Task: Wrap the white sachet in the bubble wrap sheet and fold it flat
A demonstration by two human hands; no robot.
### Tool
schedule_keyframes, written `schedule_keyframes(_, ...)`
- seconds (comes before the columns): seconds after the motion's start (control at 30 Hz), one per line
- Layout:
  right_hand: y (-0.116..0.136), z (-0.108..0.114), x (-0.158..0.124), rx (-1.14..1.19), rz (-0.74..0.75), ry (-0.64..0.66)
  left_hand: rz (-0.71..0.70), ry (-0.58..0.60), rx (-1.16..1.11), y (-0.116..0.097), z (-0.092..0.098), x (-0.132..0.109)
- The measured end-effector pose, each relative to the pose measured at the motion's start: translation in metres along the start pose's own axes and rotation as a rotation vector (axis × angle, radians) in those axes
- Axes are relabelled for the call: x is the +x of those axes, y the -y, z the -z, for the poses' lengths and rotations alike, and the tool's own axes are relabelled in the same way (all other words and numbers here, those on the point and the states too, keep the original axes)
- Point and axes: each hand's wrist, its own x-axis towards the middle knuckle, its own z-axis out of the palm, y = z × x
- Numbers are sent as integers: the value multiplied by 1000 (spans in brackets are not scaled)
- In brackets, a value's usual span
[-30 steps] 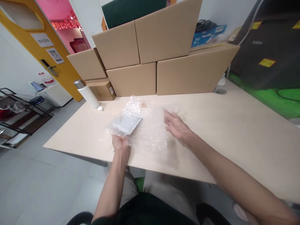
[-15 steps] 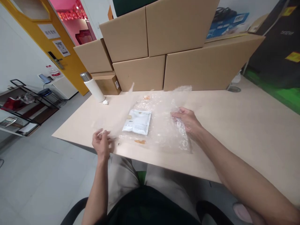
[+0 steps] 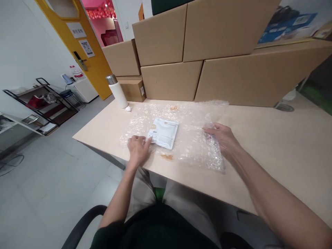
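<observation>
A sheet of clear bubble wrap (image 3: 192, 138) lies spread over the table, with bits of orange tape at its far and near edges. On it rests a flat white packet (image 3: 164, 133) with small print. My left hand (image 3: 138, 149) lies palm down on the wrap's near left part, fingers apart, its thumb at the packet's lower left corner. At the wrap's right edge, my right hand (image 3: 225, 139) pinches the sheet between thumb and fingers and holds that edge slightly raised.
Large cardboard boxes (image 3: 171, 81) are stacked along the table's far side. A white bottle with a metal cap (image 3: 118, 92) stands at the back left, a crumpled white scrap (image 3: 128, 108) beside it. The table's (image 3: 261, 148) near edge runs just before my lap.
My left hand has let the wrap's left side down flat and moved in toward the packet. My right hand keeps its grip. The view has turned a little left.
</observation>
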Motion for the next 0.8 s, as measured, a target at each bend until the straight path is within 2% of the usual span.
schedule_keyframes(0.1, 1, 0, -1, -14, 14, -3, 37, 71, -18, -16, -10, 8)
schedule_keyframes(0.17, 1, 1, 0, -32, 23, -10, 65, 51, -115, -12, -8, 13)
schedule_keyframes(0.3, -2, 5, 4, -58, -3, -20, 224, -56, -230, 21, 7, 21)
schedule_keyframes(0.4, -3, 6, 6, -67, -12, -15, 343, -91, -111, 54, 19, 29)
schedule_keyframes(0.5, -3, 6, 6, -75, -14, -28, 395, -85, 40, 77, 24, 34)
schedule_keyframes(0.6, -4, 6, 5, -104, -9, -48, 403, -59, 89, 85, 23, 36)
schedule_keyframes(0.73, -10, 12, 9, -206, 6, -59, 376, -15, 94, 83, 20, 36)
schedule_keyframes(0.8, -10, 17, 10, -246, 98, -1, 361, 9, 76, 83, 20, 36)
